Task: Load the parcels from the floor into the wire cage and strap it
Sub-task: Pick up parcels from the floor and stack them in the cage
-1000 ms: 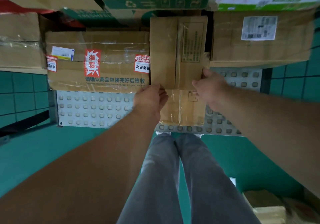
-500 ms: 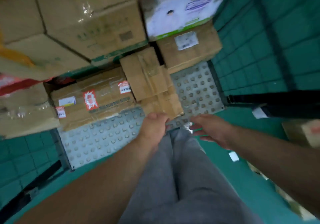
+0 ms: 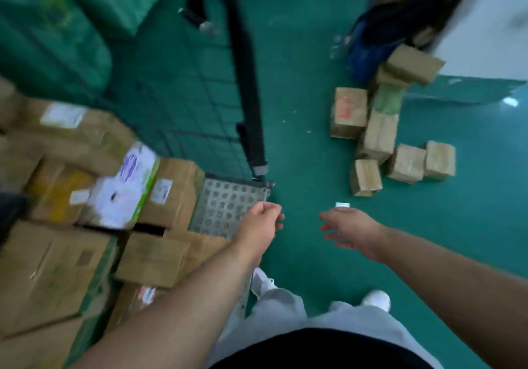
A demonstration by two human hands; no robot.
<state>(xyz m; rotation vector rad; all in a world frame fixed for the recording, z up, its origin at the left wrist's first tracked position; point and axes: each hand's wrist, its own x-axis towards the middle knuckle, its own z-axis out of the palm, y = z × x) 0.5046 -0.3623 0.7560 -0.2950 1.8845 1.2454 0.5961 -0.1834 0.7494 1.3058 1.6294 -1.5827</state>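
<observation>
The wire cage (image 3: 200, 117) fills the left, with many cardboard parcels stacked on its studded metal floor (image 3: 225, 205). A narrow brown box (image 3: 160, 257) lies at the cage's near edge. Several small brown parcels (image 3: 380, 140) sit in a heap on the green floor at the right. My left hand (image 3: 261, 223) hovers loosely curled over the cage floor's corner and holds nothing. My right hand (image 3: 350, 233) is out over the bare floor with spread fingers, empty. A black strap (image 3: 250, 97) hangs down the cage's corner post.
A dark blue bag (image 3: 371, 42) leans behind the parcel heap. A small white scrap (image 3: 342, 204) lies on the floor just beyond my right hand. Green sacks (image 3: 57, 25) sit behind the cage mesh. My feet stand at the cage's edge.
Both hands let go of the narrow brown box, which stays in the cage. My view has swung right, away from the cage toward the parcels on the floor.
</observation>
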